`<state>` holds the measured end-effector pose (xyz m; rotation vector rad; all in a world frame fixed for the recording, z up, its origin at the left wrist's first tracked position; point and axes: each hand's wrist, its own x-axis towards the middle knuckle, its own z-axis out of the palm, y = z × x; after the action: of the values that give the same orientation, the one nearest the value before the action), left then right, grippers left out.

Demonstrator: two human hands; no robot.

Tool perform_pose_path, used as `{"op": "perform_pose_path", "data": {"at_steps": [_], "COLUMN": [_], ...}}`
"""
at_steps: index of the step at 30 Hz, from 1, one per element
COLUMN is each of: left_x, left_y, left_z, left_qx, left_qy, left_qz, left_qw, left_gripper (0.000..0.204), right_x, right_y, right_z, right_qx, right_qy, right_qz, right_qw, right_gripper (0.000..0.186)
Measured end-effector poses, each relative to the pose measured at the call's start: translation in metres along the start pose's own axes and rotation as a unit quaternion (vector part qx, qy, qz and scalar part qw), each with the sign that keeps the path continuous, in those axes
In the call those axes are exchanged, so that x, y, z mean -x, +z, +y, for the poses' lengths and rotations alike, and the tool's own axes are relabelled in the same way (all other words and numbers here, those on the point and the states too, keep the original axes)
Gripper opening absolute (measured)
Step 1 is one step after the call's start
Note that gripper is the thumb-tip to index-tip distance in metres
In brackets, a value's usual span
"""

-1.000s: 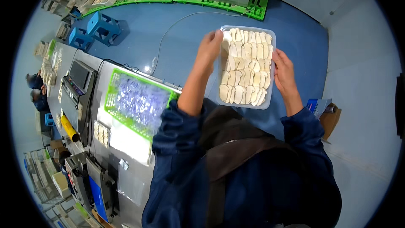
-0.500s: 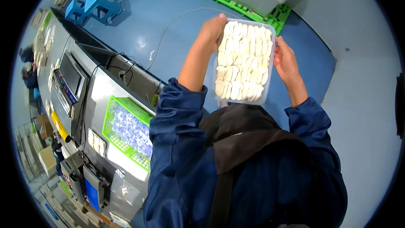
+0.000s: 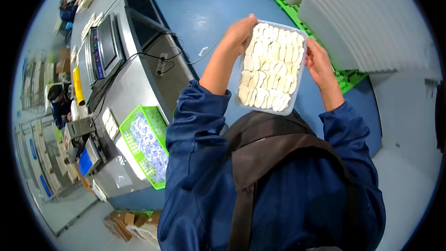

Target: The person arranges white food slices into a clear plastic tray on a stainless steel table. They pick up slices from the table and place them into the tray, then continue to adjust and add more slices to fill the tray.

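One yellow tube (image 3: 78,86) lies on the worktop (image 3: 134,72), beyond and left of the green basket (image 3: 155,123). Next comes a scale (image 3: 106,49), also beyond the basket; a small pack of slices (image 3: 110,123) lies near the basket's left. Right of the basket, the left hand (image 3: 240,31) curls around the edge of a clear tray (image 3: 289,110) filled with pale slices (image 3: 269,65); the right hand (image 3: 319,62) pinches its opposite rim. Farthest right of the basket stand stacked translucent bins (image 3: 364,23).
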<state>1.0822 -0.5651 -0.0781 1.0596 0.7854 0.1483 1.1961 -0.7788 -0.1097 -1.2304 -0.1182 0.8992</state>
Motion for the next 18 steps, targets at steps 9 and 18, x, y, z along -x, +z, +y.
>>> {"op": "perform_pose_path", "data": {"at_steps": [9, 18], "left_x": [-0.059, -0.125], "left_y": [-0.023, -0.105], "left_z": [0.062, 0.127], "left_qx": [0.016, 0.042], "left_qy": [0.032, 0.01], "left_qz": [0.127, 0.137], "left_qw": [0.991, 0.99], "left_gripper": [0.034, 0.036], "right_x": [-0.13, -0.253], "right_y": [0.028, 0.112], "right_z": [-0.047, -0.071], "right_qx": [0.01, 0.037], "right_qy": [0.066, 0.175], "right_qz": [-0.119, -0.206], "right_qw": [0.991, 0.962], "right_gripper": [0.032, 0.029]}}
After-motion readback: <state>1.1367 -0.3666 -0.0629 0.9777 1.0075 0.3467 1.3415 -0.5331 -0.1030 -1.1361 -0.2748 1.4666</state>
